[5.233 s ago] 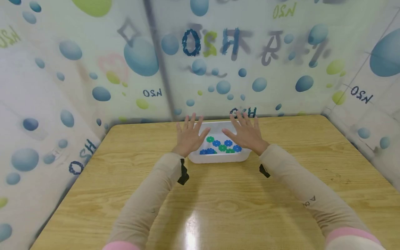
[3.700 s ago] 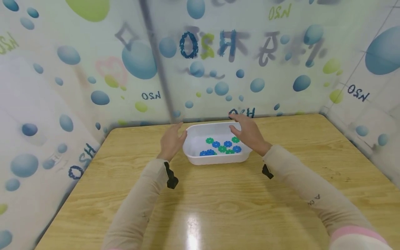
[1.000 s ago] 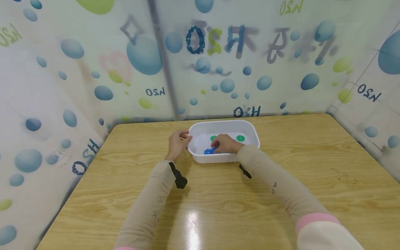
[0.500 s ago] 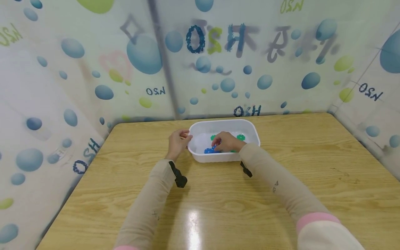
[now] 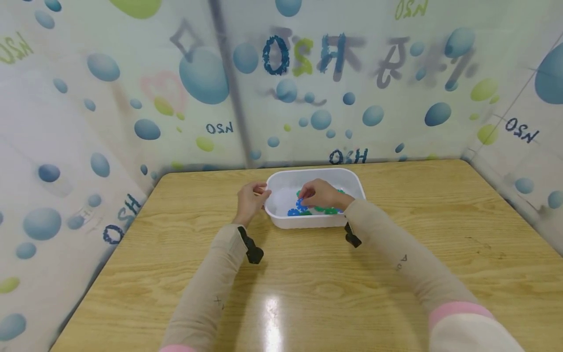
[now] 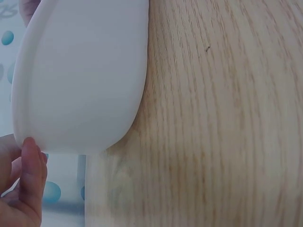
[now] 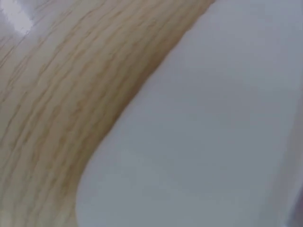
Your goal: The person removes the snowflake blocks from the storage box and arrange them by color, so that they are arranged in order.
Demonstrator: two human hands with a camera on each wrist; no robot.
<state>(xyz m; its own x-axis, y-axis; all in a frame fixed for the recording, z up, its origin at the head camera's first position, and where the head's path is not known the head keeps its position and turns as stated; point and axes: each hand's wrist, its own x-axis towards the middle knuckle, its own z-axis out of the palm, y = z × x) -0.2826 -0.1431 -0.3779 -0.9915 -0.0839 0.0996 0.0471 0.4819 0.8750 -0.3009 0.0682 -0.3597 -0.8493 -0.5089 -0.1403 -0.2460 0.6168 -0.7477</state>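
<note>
A white plastic tub (image 5: 310,223) stands near the table's back edge. My left hand (image 5: 249,201) pinches its left rim between thumb and fingers; the left wrist view shows the fingertips (image 6: 29,163) on the tub's corner. Over the tub, my right hand (image 5: 321,193) pinches a blue flower-shaped interlocking disc (image 5: 301,204), raised on edge. Inside lie more discs: a blue disc (image 5: 293,212) at the front left, a green disc (image 5: 331,211) at the front right and others partly hidden by the right hand. The right wrist view shows mostly the tub's outer wall (image 7: 189,137).
The wood-grain table (image 5: 316,283) extends in front of the tub and to both sides. Behind it hangs a pale curtain (image 5: 176,117) printed with blue and green drops, with similar sheets on the left and right.
Both hands began spread over the tub; the left went to its left rim, the right down into it. Over the last half second the right hand has risen slightly with a blue disc.
</note>
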